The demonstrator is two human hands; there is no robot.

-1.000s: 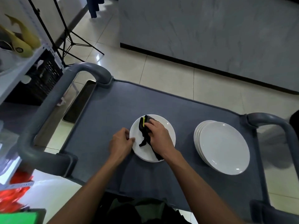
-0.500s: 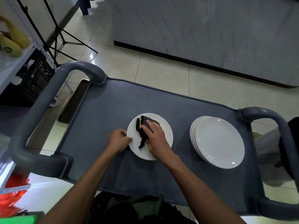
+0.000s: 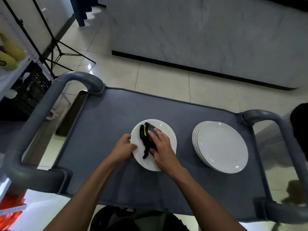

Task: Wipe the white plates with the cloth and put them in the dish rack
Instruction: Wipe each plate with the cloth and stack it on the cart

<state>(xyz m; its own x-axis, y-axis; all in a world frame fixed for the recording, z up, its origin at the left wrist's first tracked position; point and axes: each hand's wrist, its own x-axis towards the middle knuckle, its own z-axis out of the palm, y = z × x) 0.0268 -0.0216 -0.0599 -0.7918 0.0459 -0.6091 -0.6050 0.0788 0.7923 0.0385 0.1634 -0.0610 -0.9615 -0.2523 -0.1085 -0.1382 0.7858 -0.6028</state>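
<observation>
A single white plate [image 3: 167,130] lies flat on the grey cart top [image 3: 106,124], near its middle. My left hand [image 3: 123,147] pinches the plate's left rim, thumb on top. My right hand [image 3: 160,147] lies on the plate with its fingers curled over a bunched black cloth [image 3: 145,136] that has a yellow stripe; a tail of the cloth pokes out by my thumb. To the right sits a stack of white plates [image 3: 220,145], untouched. No dish rack shows in this view.
Thick grey cart handles rise at the left [image 3: 50,97] and right [image 3: 270,117]. A metal tray [image 3: 71,114] lies on the floor left of the cart. A shelf with yellow fruit [image 3: 10,54] and a black tripod [image 3: 55,47] stand further left.
My right hand has slid the cloth a little toward the plate's far left side. My left hand keeps its hold on the rim. The stack has not moved.
</observation>
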